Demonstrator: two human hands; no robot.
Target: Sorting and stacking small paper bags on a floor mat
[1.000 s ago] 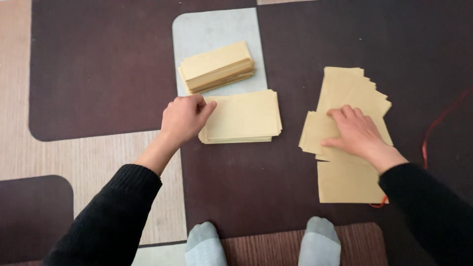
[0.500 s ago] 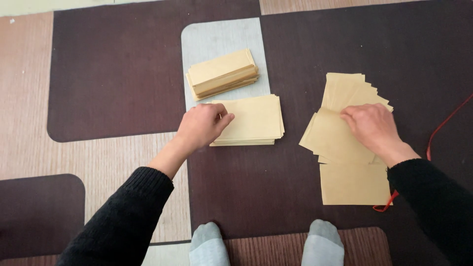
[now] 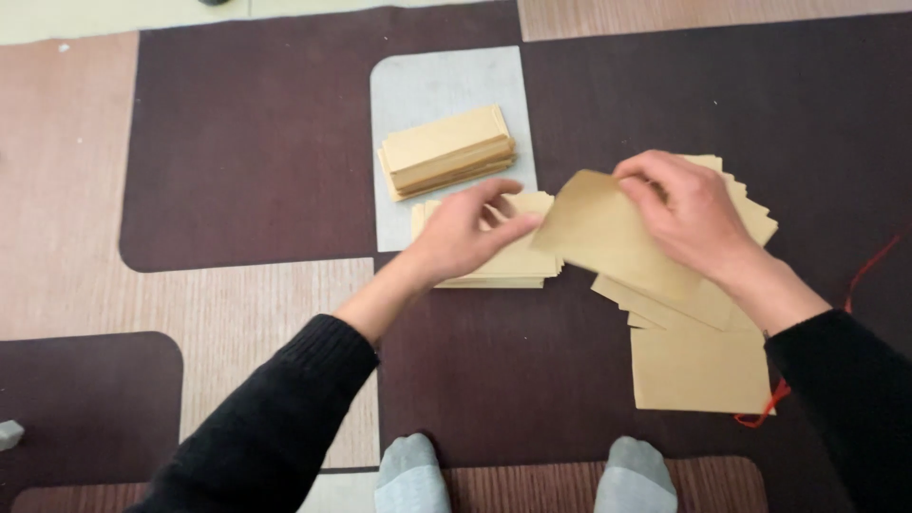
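My right hand (image 3: pixel 692 214) holds a tan paper sheet (image 3: pixel 608 236) by its upper edge, lifted off the fanned pile of tan sheets (image 3: pixel 703 366) on the right. My left hand (image 3: pixel 464 236) reaches with fingers spread toward the sheet's left edge, its fingertips touching or nearly touching it, above a flat stack of tan sheets (image 3: pixel 518 271). A thicker bundle of folded tan paper (image 3: pixel 446 152) lies beyond, on the pale grey patch of the carpet.
A patterned carpet (image 3: pixel 237 161) in dark brown, beige and grey covers the floor. My two grey-socked feet (image 3: pixel 410 475) show at the bottom edge. A red string (image 3: pixel 860 275) lies to the right of the fanned pile.
My right hand has lifted one sheet off the fanned pile and carried it left. My left hand has risen off the flat stack and opened toward the sheet.
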